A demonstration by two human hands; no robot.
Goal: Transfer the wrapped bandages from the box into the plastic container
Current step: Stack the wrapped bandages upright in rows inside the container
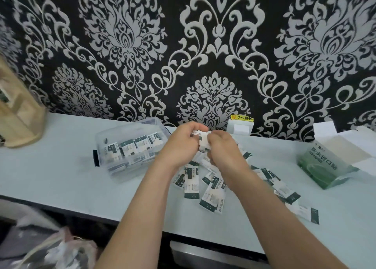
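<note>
My left hand (181,142) and my right hand (221,148) meet above the table, both closed on a small stack of white-and-green wrapped bandages (203,139). Several loose wrapped bandages (211,189) lie scattered on the pale table below and to the right of my hands. The clear plastic container (105,134) stands to the left of my hands, with several bandages packed upright inside. The green bandage box (321,165) lies open on its side at the far right.
A patterned black-and-white wall rises right behind the table (61,177). A white socket cover with a yellow warning label (241,124) sits on the wall by my hands. A tan wooden object (18,114) stands at the far left. Plastic bags (57,250) lie below the table edge.
</note>
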